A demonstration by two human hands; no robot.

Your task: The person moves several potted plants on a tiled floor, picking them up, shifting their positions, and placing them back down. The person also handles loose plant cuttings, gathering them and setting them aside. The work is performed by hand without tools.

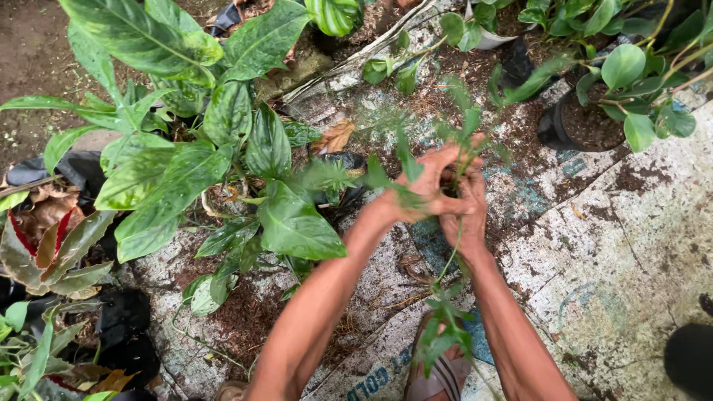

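Observation:
Both my hands meet in the middle of the head view, clasped around a small green plant (445, 327) with thin stems. My left hand (420, 186) grips the clump where roots and soil show dark between the fingers. My right hand (469, 212) closes on the same clump from the right. One long stem hangs down between my forearms and ends in a bunch of leaves. Feathery green shoots (405, 160) stick up and left out of my hands, blurred.
A big variegated leafy plant (186, 163) fills the left. A dark pot (583, 122) with round-leaved stems stands at upper right. Soil-strewn white sacking (631, 252) covers the ground. A sandalled foot (438, 379) shows at the bottom. Red-and-green leaves (44, 245) lie far left.

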